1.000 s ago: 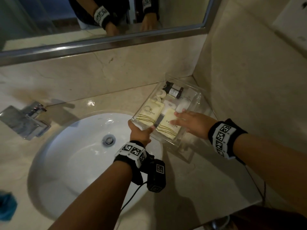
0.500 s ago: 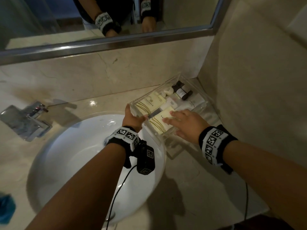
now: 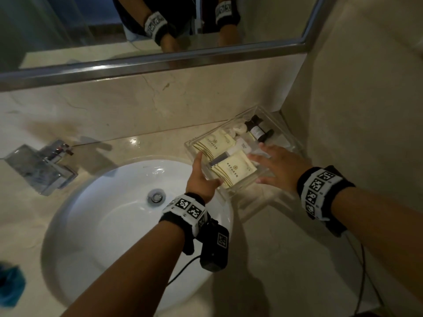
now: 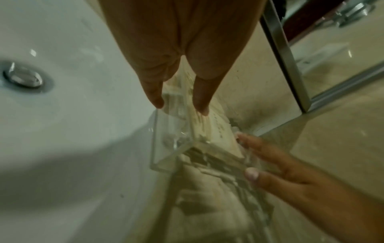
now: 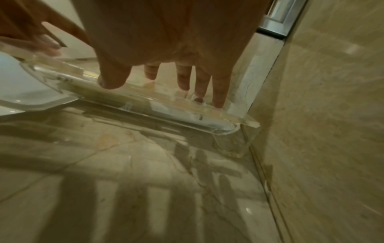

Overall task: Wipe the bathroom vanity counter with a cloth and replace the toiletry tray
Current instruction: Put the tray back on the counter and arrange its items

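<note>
A clear acrylic toiletry tray point(image 3: 285, 133) sits on the beige marble counter point(image 3: 286, 259) in the back right corner, by the wall. It holds cream sachets point(image 3: 235, 170) and a small dark bottle point(image 3: 257, 131). My left hand point(image 3: 201, 177) is at the tray's near left corner, fingers straight; in the left wrist view its thumb and a finger point(image 4: 200, 105) straddle the tray wall point(image 4: 166, 148). My right hand point(image 3: 277, 165) lies over the tray's near right side with fingers spread, fingertips point(image 5: 218, 102) on the tray rim point(image 5: 187, 118). The blue cloth point(image 3: 9, 287) lies at the far left counter edge.
A white round sink basin point(image 3: 103, 225) with a metal drain point(image 3: 156, 197) fills the middle of the counter. A chrome faucet point(image 3: 43, 168) stands at the left. A framed mirror point(image 3: 160, 62) runs along the back. A marble side wall point(image 3: 366, 110) closes the right.
The tray has gone back and right into the corner and turned more square to the wall. Both hands have loosened, their fingers now straightened at its edges.
</note>
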The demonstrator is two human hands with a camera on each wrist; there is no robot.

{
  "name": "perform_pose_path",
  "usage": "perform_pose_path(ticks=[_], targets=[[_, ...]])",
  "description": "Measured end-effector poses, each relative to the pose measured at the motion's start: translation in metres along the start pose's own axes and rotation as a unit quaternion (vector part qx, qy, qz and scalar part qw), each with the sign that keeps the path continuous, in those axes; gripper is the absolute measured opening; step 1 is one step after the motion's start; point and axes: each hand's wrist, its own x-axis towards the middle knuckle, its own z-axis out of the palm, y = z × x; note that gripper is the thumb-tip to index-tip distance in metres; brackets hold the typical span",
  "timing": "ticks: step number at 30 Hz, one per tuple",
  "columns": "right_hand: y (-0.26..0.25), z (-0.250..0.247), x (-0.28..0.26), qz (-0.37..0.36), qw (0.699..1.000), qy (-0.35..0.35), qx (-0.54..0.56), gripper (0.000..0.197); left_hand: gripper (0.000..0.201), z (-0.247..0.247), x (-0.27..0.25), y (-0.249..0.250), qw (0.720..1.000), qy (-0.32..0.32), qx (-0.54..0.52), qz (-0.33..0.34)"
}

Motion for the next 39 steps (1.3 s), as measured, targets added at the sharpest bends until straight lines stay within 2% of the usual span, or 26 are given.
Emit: perform_pose_path(ticks=[6, 12, 17, 21, 31, 39], targets=[[-0.005, 0.004, 0.005, 0.027, 0.999, 0.017, 0.003, 0.072, 0.093, -0.008, 0.007, 0.005, 1.000, -0.005, -0.014, 0.017], [-0.009, 0.000, 0.009, 0.045, 0.999, 0.011, -0.003, 0.072, 0.100, -0.012, 0.013, 0.014, 0.998, 0.012, -0.061, 0.011], [-0.009, -0.002, 0.011, 0.056, 0.998, 0.011, -0.039, 0.073, 0.093, -0.014, 0.024, 0.020, 0.997, 0.014, -0.079, 0.005], [-0.004, -0.005, 0.016, 0.054, 0.997, -0.007, -0.049, 0.075, 0.094, -0.018, 0.033, 0.022, 0.997, 0.003, -0.076, -0.004], [0.001, -0.014, 0.019, 0.040, 0.996, -0.001, -0.077, 0.070, 0.092, -0.023, 0.050, 0.033, 0.999, -0.032, -0.034, -0.003], [0.011, -0.013, 0.020, 0.044, 0.998, 0.002, -0.039, 0.067, 0.097, -0.022, 0.056, 0.040, 0.998, -0.040, -0.043, -0.018]])
